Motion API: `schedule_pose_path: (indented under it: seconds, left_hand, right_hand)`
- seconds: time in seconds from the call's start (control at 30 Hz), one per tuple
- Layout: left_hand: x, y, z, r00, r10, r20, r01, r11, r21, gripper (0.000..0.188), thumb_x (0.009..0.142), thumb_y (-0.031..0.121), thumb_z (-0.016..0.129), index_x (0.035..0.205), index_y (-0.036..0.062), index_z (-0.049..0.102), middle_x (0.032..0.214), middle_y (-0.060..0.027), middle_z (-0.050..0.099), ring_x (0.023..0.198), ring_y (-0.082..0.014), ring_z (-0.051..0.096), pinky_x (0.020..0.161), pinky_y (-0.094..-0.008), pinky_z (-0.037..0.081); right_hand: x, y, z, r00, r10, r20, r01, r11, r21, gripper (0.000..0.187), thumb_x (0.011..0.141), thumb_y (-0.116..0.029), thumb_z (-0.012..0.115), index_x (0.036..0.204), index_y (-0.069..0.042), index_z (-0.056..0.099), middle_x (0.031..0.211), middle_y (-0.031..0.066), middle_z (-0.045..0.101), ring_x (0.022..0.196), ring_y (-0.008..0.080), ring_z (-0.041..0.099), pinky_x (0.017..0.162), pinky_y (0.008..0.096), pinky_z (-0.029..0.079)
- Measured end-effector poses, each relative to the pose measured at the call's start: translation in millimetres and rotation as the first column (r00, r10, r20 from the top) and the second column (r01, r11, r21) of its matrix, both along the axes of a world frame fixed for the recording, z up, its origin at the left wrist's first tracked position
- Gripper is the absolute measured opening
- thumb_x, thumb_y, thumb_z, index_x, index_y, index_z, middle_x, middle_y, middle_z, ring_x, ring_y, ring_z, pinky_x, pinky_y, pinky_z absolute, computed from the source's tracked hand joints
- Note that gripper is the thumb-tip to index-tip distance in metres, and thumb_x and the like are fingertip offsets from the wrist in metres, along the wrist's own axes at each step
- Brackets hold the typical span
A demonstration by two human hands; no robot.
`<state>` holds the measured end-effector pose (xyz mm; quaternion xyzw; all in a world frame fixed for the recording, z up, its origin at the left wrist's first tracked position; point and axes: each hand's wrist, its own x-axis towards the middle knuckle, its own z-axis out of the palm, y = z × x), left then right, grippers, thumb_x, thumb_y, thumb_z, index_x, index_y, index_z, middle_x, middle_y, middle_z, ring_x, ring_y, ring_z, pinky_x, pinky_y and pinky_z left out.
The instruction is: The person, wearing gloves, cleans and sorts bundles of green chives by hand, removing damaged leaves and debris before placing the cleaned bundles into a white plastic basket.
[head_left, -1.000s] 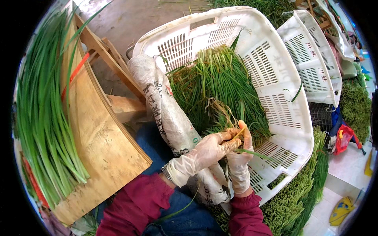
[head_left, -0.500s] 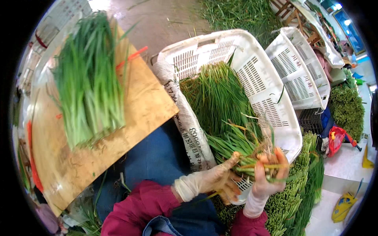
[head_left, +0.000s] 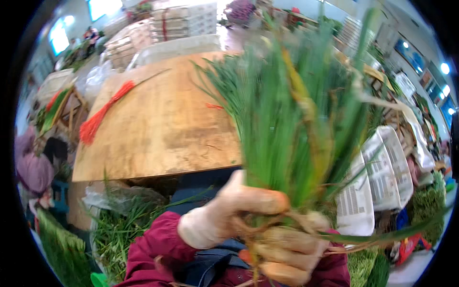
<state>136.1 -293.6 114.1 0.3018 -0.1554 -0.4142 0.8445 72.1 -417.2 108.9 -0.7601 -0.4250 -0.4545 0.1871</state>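
Observation:
A bunch of long, flat-leaved Chinese chives (head_left: 272, 129) stands upright before me, its leaf tops blurred and a yellowed blade among them. My left hand (head_left: 215, 213), in a pale glove, grips the lower stalks from the left, thumb across the front. My right hand (head_left: 289, 251) is closed around the base, its fingers curling in from the right; brownish dry strands hang over them. Behind the bunch, another pile of chives (head_left: 224, 88) lies on the wooden board (head_left: 162, 138), partly hidden.
A bundle of red ties (head_left: 107, 112) lies on the board's left part. White slotted baskets (head_left: 356, 203) stand at the right. Loose green leaves (head_left: 126, 229) and clear plastic are below the board's near edge. Stacked pale crates (head_left: 169, 24) stand at the back.
My view has swung up and left. Both hands have brought the chives from over the white basket up in front of me; the left hand, formerly open beside them, now grips them.

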Motion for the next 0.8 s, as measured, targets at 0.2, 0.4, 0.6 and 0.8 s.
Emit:
schedule_pose_path:
  seconds: [0.2,0.4,0.6,0.8]
  left_hand:
    - [-22.8,143.0,-53.6,0.83,0.557,0.021,-0.549,0.81,0.207,0.048,0.062,0.011,0.066,0.104,-0.0046,0.048,0.09,-0.0115,0.059,0.077,-0.0184,0.058,0.069,-0.0291,0.048]
    - [-63.3,196.4,-138.5,0.77,0.634,-0.067,-0.547,0.711,0.441,0.04,0.066,0.008,0.061,0.103,-0.0029,0.05,0.088,-0.0108,0.06,0.074,-0.019,0.059,0.068,-0.0287,0.049]
    - [-66.7,203.9,-149.3,0.829,0.551,-0.092,-0.458,0.765,0.454,0.045,0.063,0.007,0.07,0.104,0.0,0.051,0.092,-0.0065,0.058,0.08,-0.0164,0.056,0.074,-0.0281,0.044]
    - [-52.9,228.8,-159.1,0.744,0.668,-0.006,-0.606,0.678,0.417,0.058,0.065,0.017,0.069,0.114,-0.0012,0.043,0.103,-0.0079,0.054,0.089,-0.0177,0.054,0.08,-0.0293,0.043]
  right_hand:
    - [34.4,104.8,-66.0,0.561,0.691,-0.455,-0.648,0.709,0.278,0.046,0.072,-0.008,0.057,0.114,0.005,0.043,0.103,0.014,0.054,0.099,0.0257,0.052,0.093,0.0437,0.032]
    - [2.2,128.9,-123.7,-0.386,0.826,-0.411,0.035,0.458,0.888,0.043,0.076,-0.01,0.054,0.115,0.006,0.043,0.086,0.0124,0.06,0.087,0.021,0.056,0.084,0.0322,0.039]
    - [12.8,92.5,-89.0,-0.375,0.59,-0.715,-0.194,0.704,0.683,0.048,0.073,-0.007,0.056,0.119,0.001,0.042,0.098,0.0112,0.059,0.1,0.0209,0.051,0.093,0.0339,0.032]
    - [30.8,31.2,-17.8,0.049,0.138,-0.989,-0.039,0.99,0.137,0.05,0.068,-0.017,0.065,0.112,-0.001,0.05,0.098,0.0132,0.059,0.088,0.0213,0.058,0.08,0.0325,0.044]
